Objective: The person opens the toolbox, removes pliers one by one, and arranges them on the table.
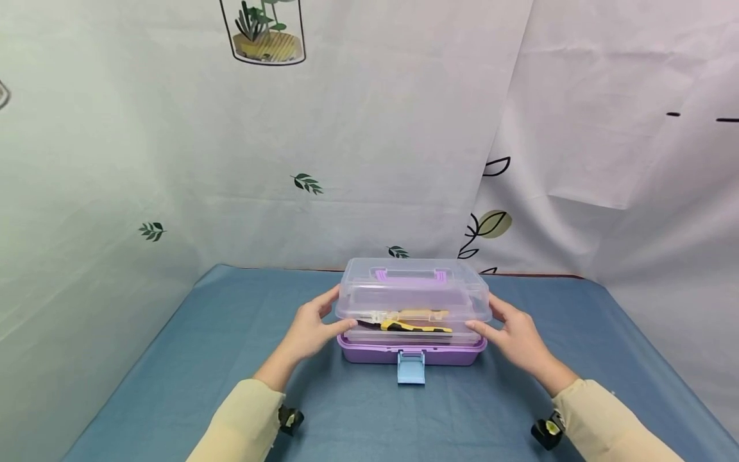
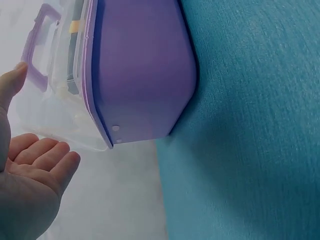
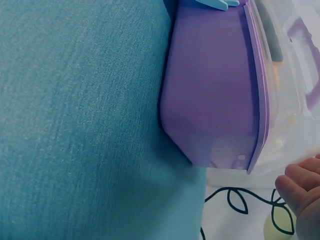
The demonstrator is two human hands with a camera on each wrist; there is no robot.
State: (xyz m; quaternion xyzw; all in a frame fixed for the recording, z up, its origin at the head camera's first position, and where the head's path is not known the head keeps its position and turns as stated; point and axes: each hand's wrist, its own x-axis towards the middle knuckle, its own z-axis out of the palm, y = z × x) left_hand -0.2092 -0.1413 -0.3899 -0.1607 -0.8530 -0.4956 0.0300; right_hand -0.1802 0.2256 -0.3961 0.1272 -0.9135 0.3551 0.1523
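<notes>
A toolbox with a purple base (image 1: 381, 354) and a clear lid (image 1: 412, 298) stands on the blue cloth. Its lid sits raised at the front, with a clear tray showing below the rim. My left hand (image 1: 308, 330) holds the lid's left side, thumb near the front corner. On the opposite side, my right hand (image 1: 516, 335) holds the lid in a similar way. The blue latch (image 1: 411, 369) hangs down, unfastened. A yellow and black tool (image 1: 410, 326) shows inside; its exact kind is unclear. On top of the lid is a purple handle (image 1: 411, 276).
Blue cloth (image 1: 225, 372) covers the table around the box. A pale curtain (image 1: 369, 141) with leaf prints hangs behind the table's far edge, with more fabric on both sides.
</notes>
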